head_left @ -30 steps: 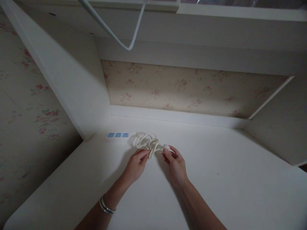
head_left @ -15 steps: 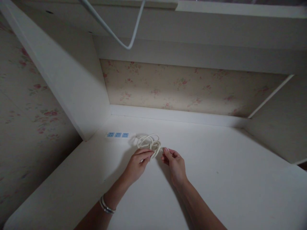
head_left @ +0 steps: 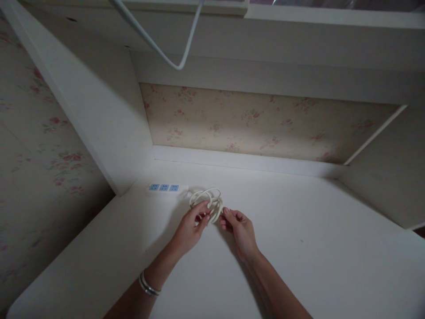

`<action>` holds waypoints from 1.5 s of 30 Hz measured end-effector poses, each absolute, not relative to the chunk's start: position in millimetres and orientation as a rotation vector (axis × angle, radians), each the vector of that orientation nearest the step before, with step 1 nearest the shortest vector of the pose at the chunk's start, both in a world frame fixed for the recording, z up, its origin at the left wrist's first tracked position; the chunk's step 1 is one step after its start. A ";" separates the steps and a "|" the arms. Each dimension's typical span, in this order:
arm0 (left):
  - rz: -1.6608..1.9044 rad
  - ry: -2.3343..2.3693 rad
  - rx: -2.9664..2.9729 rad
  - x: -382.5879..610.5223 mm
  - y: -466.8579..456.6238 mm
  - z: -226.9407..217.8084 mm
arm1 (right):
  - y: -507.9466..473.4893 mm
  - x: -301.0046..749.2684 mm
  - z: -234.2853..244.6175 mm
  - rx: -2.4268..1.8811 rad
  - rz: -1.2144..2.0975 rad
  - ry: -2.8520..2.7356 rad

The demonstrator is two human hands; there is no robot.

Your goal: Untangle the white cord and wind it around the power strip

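A coiled white power cord [head_left: 216,208] is bunched in loops between my two hands, over the white desktop. My left hand [head_left: 190,227] grips the near left side of the loops between thumb and fingers. At the right of the bundle, my right hand [head_left: 241,228] pinches the cord's end part; the fingers mostly hide what that end looks like. Left of the loops lies a white power strip [head_left: 164,188] with blue socket faces, and the cord runs from its right end.
The white desktop [head_left: 299,270] stretches under both arms. A side panel [head_left: 96,102] rises at the left, and a shelf [head_left: 265,44] overhangs the back. From above hangs a bent pale rod [head_left: 179,67]. Floral wallpaper [head_left: 252,119] covers the back wall.
My left hand's fingers have spread and shifted a little on the loops. My right hand has moved slightly left, closer to the bundle. The power strip stays in place.
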State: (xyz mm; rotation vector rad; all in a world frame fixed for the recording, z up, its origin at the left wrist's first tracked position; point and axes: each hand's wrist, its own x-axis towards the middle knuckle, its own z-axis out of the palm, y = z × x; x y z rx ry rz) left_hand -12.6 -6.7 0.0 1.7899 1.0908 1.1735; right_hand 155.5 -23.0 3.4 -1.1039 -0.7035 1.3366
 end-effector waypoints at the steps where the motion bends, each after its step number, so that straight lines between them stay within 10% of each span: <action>1: 1.162 1.080 1.779 -11.9 -6.9 -0.3 | -22.9 155.3 3.4 -1.094 1.339 -0.707; 45: 1.084 1.085 1.582 -7.7 -3.7 -9.2 | -16.0 158.7 2.9 -0.885 1.501 -0.474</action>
